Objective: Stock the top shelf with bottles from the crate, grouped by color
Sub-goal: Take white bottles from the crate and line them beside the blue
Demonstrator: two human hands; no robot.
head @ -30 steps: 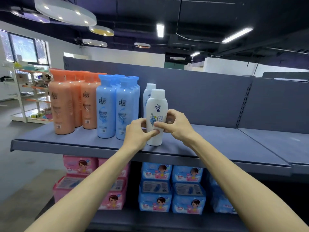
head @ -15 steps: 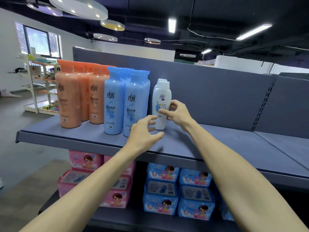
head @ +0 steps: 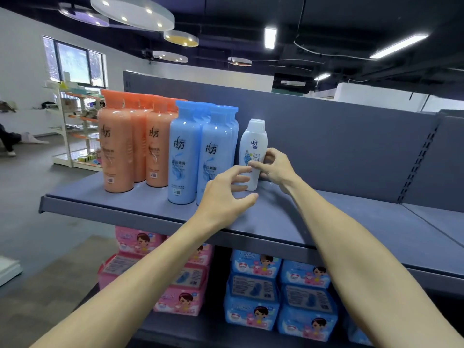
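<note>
Right hand (head: 273, 169) pinches the white bottle (head: 253, 151), thumb and forefinger on its lower label, my other fingers curled behind it. Left hand (head: 223, 194) hovers just in front of that bottle, fingers spread and loosely bent, holding nothing; whether the fingertips brush the bottle I cannot tell. By size: the shelf (head: 288, 222) carries everything, grey, with a back panel behind. On it, at the left, stand the orange bottles (head: 118, 144) in a cluster, upright. Just beside them on the right stand the blue bottles (head: 183, 156), also upright and packed close. Next comes the white bottle, upright near the back panel, just beside the blue group, with a second white one directly behind it. Below the shelf sit pink packs (head: 180, 295) at the left and blue packs (head: 278, 297) at the right.
</note>
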